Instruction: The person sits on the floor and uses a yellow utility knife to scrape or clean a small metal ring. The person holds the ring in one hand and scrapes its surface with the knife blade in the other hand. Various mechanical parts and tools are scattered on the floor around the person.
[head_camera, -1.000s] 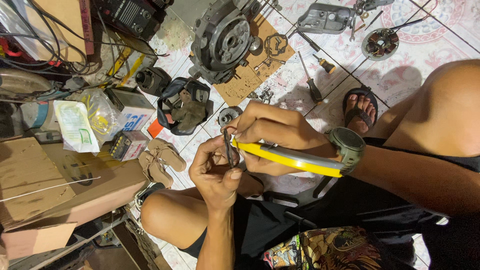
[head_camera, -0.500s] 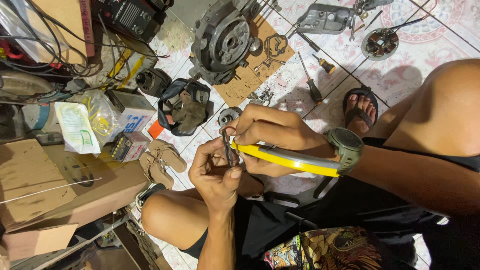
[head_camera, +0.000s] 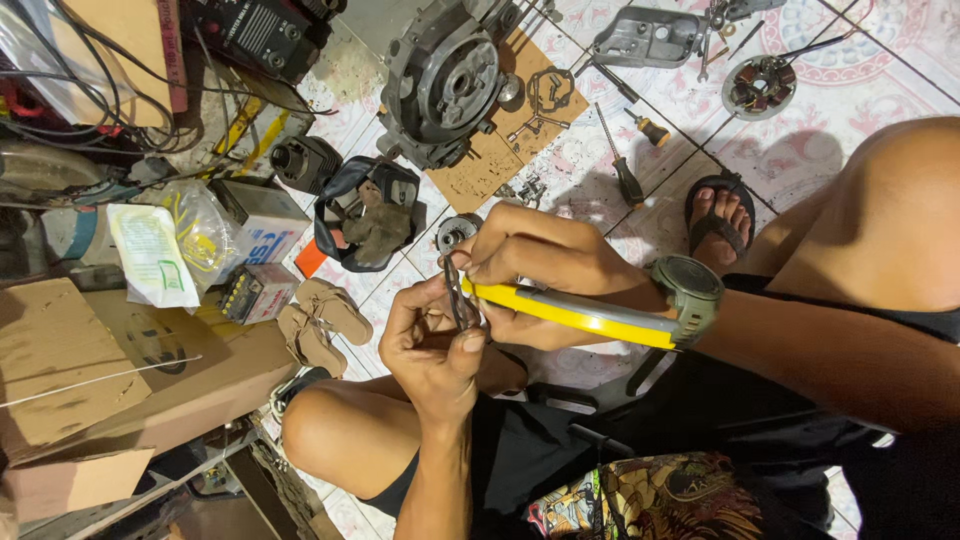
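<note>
- Hardly anything has shifted since half a second ago: we see both hands in the same spot above the tiled floor (head_camera: 800, 95), with only a slight turn of the small metal part (head_camera: 461, 300) between them.
- Our left hand (head_camera: 437, 345) pinches that part, thumb pressed on its lower end and fingers curled behind it.
- Our right hand (head_camera: 540, 265) is clenched around the yellow-handled pliers (head_camera: 570, 313), whose dark tip meets the part right where the left fingers hold it.
- We wear a green wristwatch (head_camera: 690, 293) on the right wrist, touching the far end of the yellow handle.
- Just beyond the hands a small round gear-like piece (head_camera: 456, 232) lies on the tiles.
- Farther off, an engine casing (head_camera: 440, 85) sits partly on a sheet of cardboard (head_camera: 490, 165), with two screwdrivers (head_camera: 625, 175) beside it.
- A pair of sandals (head_camera: 322, 322) lies to the left of the hands, near a cardboard box (head_camera: 120, 370).
- One foot in a sandal (head_camera: 720, 212) rests on the tiles beyond the right wrist.
</note>
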